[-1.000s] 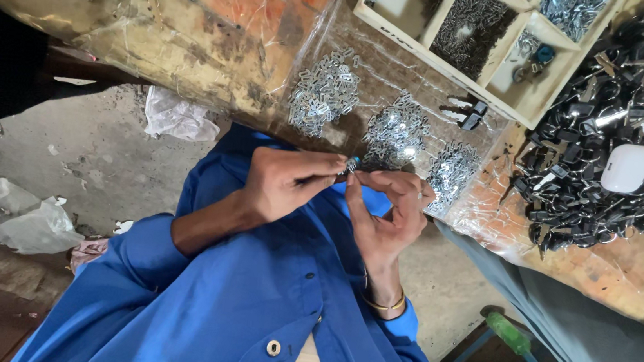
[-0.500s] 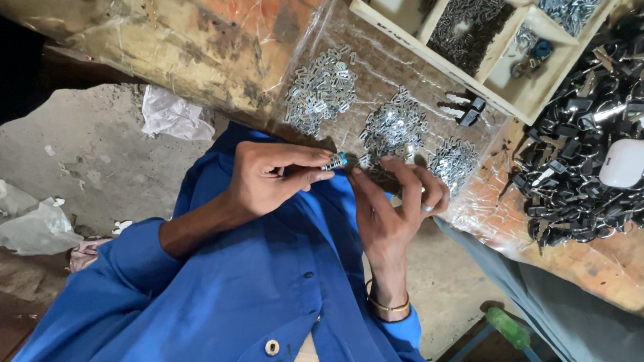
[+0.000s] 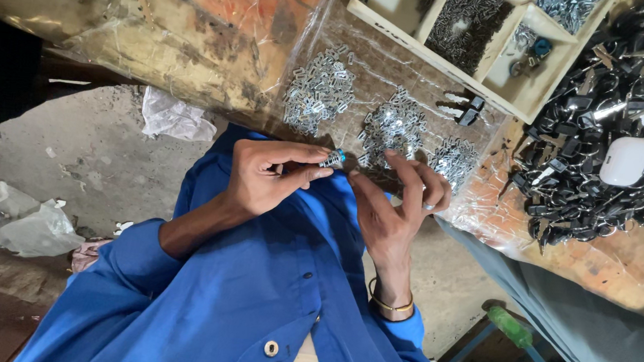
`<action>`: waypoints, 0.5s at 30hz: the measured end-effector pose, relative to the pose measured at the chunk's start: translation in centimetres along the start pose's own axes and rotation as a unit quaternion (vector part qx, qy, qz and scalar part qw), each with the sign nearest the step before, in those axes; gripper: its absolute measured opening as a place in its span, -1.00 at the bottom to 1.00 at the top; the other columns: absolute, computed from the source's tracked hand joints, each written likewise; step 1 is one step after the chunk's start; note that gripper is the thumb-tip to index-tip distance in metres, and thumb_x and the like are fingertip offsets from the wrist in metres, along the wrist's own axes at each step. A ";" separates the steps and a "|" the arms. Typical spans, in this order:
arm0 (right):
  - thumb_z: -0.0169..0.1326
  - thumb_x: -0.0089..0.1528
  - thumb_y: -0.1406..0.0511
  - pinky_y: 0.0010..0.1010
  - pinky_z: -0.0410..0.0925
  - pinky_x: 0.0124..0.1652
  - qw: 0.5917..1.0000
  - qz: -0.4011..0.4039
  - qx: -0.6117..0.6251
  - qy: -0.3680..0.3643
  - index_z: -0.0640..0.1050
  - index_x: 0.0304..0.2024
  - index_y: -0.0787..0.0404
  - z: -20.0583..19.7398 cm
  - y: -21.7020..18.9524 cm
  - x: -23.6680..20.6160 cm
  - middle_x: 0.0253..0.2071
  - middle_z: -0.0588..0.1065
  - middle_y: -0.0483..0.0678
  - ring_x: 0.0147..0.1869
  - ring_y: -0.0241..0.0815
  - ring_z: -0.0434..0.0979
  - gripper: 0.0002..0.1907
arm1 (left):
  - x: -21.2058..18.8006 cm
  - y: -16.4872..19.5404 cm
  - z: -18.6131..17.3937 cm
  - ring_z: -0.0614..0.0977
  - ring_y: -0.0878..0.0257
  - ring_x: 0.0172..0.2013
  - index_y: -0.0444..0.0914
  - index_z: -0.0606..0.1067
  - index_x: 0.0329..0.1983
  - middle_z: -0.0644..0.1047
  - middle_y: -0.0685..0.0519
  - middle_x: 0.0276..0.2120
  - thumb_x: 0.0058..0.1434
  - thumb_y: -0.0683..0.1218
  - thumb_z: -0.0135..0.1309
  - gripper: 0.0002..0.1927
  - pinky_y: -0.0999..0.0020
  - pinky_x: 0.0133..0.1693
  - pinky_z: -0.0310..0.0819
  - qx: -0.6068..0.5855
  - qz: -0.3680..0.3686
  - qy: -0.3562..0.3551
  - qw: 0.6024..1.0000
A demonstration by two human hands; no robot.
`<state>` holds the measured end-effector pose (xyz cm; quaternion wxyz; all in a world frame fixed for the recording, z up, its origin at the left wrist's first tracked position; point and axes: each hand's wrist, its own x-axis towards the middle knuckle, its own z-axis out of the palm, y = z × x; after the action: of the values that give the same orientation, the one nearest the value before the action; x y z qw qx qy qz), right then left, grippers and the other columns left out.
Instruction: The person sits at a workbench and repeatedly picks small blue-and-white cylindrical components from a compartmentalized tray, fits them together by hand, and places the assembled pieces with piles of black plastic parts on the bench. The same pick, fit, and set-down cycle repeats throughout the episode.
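Note:
My left hand (image 3: 271,176) pinches a small silver metal part with a blue end (image 3: 333,158) between thumb and fingers, just above my blue shirt. My right hand (image 3: 398,204) is beside it with fingers spread and empty; its fingertip is close to the part but not touching it. That hand wears a ring, and a bracelet sits on its wrist. Both hands hover at the near edge of the worktable (image 3: 218,29), just below three piles of small silver parts (image 3: 392,125) lying on a clear plastic sheet.
A pale wooden compartment tray (image 3: 469,81) holding more small parts stands at the back. A big heap of black metal pieces (image 3: 622,84) with a white object (image 3: 624,160) on it lies at the right. Crumpled plastic (image 3: 27,219) lies on the floor at the left.
Both hands were pinched together on the part; my right hand has let go and spread its fingers. The left hand keeps the part and has shifted slightly toward the table.

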<state>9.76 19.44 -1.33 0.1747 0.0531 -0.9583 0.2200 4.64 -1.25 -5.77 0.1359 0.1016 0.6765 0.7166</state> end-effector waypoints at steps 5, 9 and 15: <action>0.48 0.08 0.27 -0.09 0.08 0.24 1.000 0.007 0.019 -0.012 0.70 -0.08 -0.11 -0.4 0.2 0.0 0.22 0.43 -0.14 0.27 -0.01 0.32 -0.64 | 0.0 -0.2 0.2 0.70 0.34 -0.36 -0.40 0.62 -0.03 0.67 -0.12 -0.08 0.21 -0.38 0.27 -0.74 0.49 -0.33 0.66 -0.029 -0.001 0.001 1.000; 0.45 0.12 0.32 -0.17 0.09 0.21 0.998 -0.008 0.060 -0.009 0.67 -0.15 -0.02 -0.6 0.0 0.3 0.01 0.54 -0.25 0.11 -0.16 0.45 -0.73 | 0.0 0.1 0.4 0.68 0.36 -0.37 -0.39 0.62 -0.02 0.68 -0.10 -0.09 0.21 -0.36 0.29 -0.73 0.50 -0.35 0.63 -0.027 -0.009 -0.006 1.000; 0.30 0.24 0.43 -0.36 0.18 0.04 0.981 0.098 0.168 -0.026 0.67 -0.07 0.17 -0.3 -1.7 0.9 -0.15 0.54 -0.16 -0.10 -0.22 0.47 -0.79 | 0.4 0.9 0.6 0.71 0.34 -0.38 -0.37 0.63 -0.04 0.70 -0.08 -0.10 0.19 -0.32 0.32 -0.74 0.48 -0.32 0.64 0.051 0.003 -0.020 0.999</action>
<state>9.32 18.03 -0.09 0.1158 -0.0071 -0.9123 0.3926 4.45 -0.59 -4.85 0.1416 0.1247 0.7090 0.6795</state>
